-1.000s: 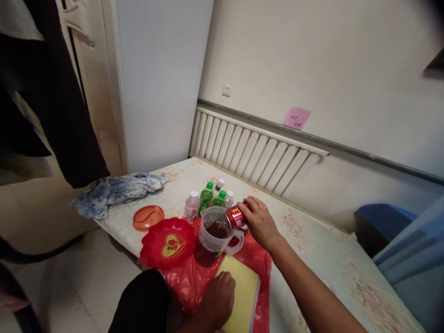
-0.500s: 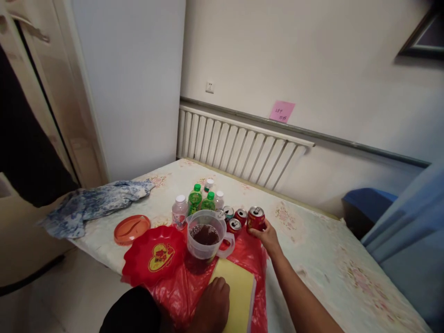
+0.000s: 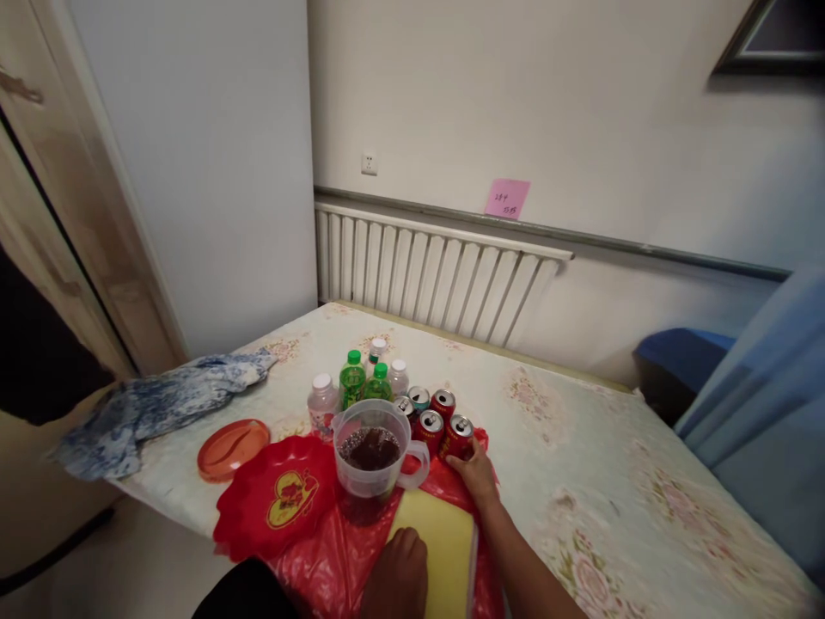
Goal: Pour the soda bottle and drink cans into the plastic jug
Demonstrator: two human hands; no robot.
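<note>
My right hand (image 3: 475, 478) is closed around a red drink can (image 3: 459, 437), which stands upright beside several other opened cans (image 3: 429, 426). My left hand (image 3: 400, 563) rests on a yellow pad of paper (image 3: 444, 537) with its fingers curled in and nothing visible in them. Just left of the cans is a clear plastic measuring jug (image 3: 374, 477), part filled with dark, bubbly liquid, its handle turned toward my right hand. A scalloped red plate (image 3: 248, 507) with a yellow heart print lies left of the jug. Red plastic sheeting (image 3: 309, 567) spreads underneath.
Behind the jug stand several small bottles (image 3: 352, 378) with green or white caps. An orange round lid (image 3: 233, 449) and a crumpled blue-white cloth (image 3: 174, 404) lie to the left. The flowered tabletop (image 3: 580, 464) reaches a radiator (image 3: 425, 266); a blue curtain (image 3: 760, 413) hangs at right.
My right hand has moved left and down with the red can, bringing it from apart to beside the other cans. My left hand stays on the pad. The view has shifted slightly.
</note>
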